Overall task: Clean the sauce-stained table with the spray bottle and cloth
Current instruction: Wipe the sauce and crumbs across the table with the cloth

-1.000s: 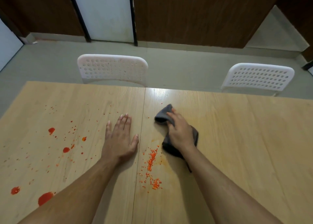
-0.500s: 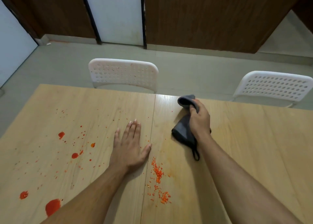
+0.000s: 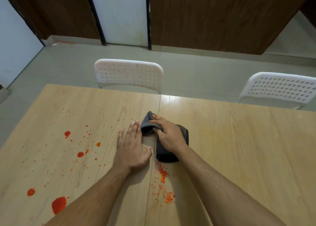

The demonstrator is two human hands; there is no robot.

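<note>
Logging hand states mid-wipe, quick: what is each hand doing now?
Left hand: open, fingers flat on the table.
Right hand: fingers grip the grey cloth.

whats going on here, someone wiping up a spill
Yes. A person is cleaning red sauce off a wooden table. The right hand grips a dark grey cloth near the table's middle seam, while the left hand rests flat beside it. Sauce splatters cover the left side, and crumbly bits lie just below the cloth. No spray bottle shows.
</note>
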